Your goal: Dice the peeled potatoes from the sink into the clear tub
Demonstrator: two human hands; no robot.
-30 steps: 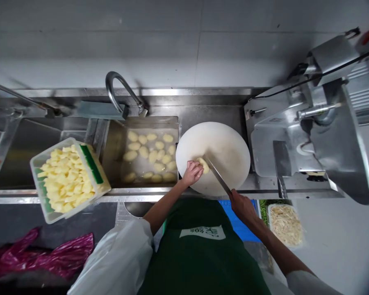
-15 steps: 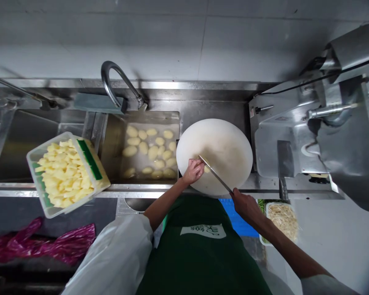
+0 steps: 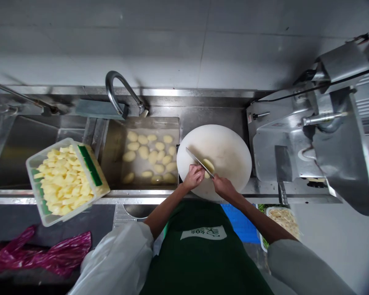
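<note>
Potato (image 3: 209,165) lies on the white board (image 3: 223,139), just right of the left hand (image 3: 194,177), slanting longways like the knife (image 3: 197,159). The right hand (image 3: 224,187) squeezes the knife's handle; the left's grip, I can't tell.

around the round board (image 3: 230,143), bare counter (image 3: 213,115) leaves room at twelve o'clock; a metal machine (image 3: 266,139) blocks three, the tap (image 3: 110,88) ten.

Potato (image 3: 209,164) on board (image 3: 230,149), right of sink (image 3: 112,162).
</note>
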